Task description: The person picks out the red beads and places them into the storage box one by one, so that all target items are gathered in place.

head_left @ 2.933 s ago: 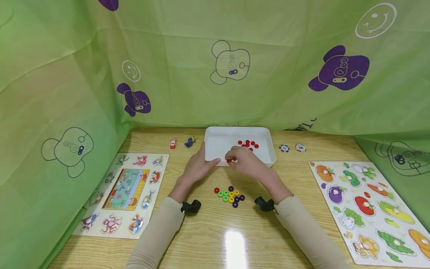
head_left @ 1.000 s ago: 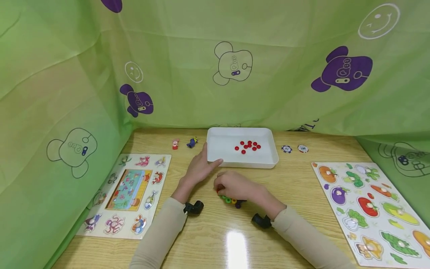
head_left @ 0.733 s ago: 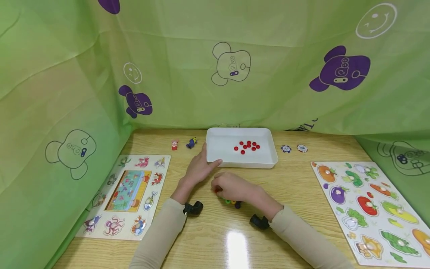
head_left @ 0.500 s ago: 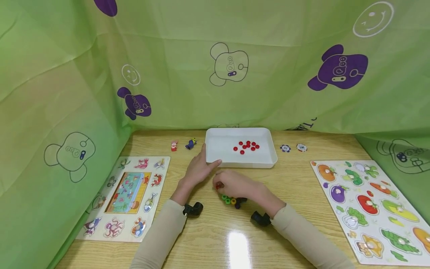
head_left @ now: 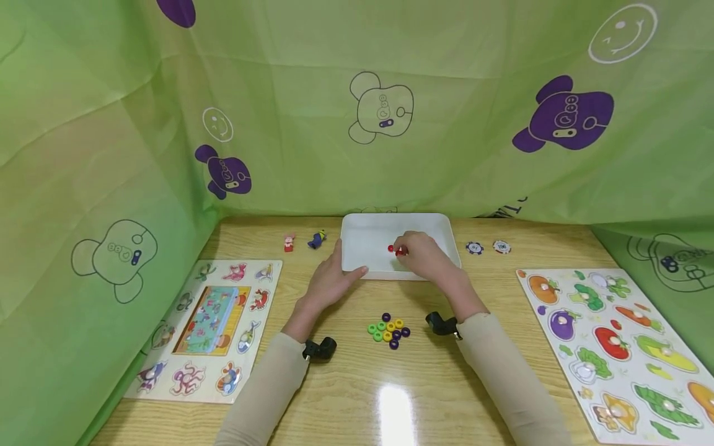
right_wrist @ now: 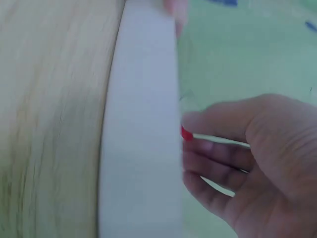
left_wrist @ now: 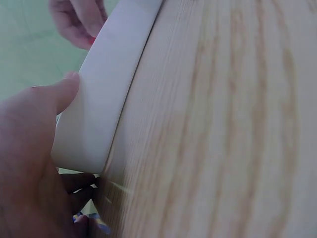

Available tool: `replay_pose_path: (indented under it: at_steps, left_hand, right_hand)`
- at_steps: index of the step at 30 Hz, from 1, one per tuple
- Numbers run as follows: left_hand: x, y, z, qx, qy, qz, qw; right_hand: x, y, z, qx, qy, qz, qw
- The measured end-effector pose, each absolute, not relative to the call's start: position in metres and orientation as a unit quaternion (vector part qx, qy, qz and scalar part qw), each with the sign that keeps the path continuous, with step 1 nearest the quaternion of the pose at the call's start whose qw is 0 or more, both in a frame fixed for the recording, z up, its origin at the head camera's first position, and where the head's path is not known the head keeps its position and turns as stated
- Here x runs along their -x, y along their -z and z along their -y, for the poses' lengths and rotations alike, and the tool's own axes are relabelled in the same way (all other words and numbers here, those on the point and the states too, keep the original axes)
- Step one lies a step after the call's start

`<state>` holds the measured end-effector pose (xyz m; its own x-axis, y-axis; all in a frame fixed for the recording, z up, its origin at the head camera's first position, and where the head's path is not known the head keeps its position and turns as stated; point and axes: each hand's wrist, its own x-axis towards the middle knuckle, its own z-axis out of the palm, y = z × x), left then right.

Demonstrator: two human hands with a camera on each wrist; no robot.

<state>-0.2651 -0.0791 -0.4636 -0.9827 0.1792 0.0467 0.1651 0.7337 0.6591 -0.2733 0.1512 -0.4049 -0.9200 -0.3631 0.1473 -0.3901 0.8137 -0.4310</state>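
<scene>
In the head view, a white plastic tray [head_left: 362,232] stands at the back of the table. My left hand [head_left: 328,280] holds its front left corner, thumb at the front rim and fingers along the left side. My right hand [head_left: 424,255] reaches over the tray's front wall, a small red ring bead [right_wrist: 186,134] pinched between thumb and fingertip. Another red bead [head_left: 390,248] lies in the tray beside it; the hand hides others. Nearer the front is a cluster of green beads [head_left: 378,336], yellow beads [head_left: 398,324] and purple beads [head_left: 393,344].
A sea-animal puzzle board [head_left: 259,334] lies on the left, a vegetable puzzle board [head_left: 569,365] on the right. Two small figures, one pink [head_left: 288,243] and one blue [head_left: 317,239], are left of the tray. Two poker chips [head_left: 475,248] lie right of it. Green cloth [head_left: 312,155] encloses the table.
My right hand took the red bead from beside the cluster, then moved forward and right with it over the tray. The left hand has stayed at the tray's corner.
</scene>
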Motion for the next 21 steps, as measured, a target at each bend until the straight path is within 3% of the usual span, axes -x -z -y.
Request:
replay_pose_path:
  at_steps: [7, 21]
  left_hand:
    - [0.265, 0.465, 0.08, -0.091, -0.354, -0.931, 0.005]
    - [0.267, 0.467, 0.08, -0.09, -0.348, -0.933, 0.005]
  right_hand:
    - [0.294, 0.426, -0.167, -0.105, -0.246, 0.963, 0.025]
    - [0.295, 0.436, -0.165, -0.082, -0.223, 0.971, 0.04]
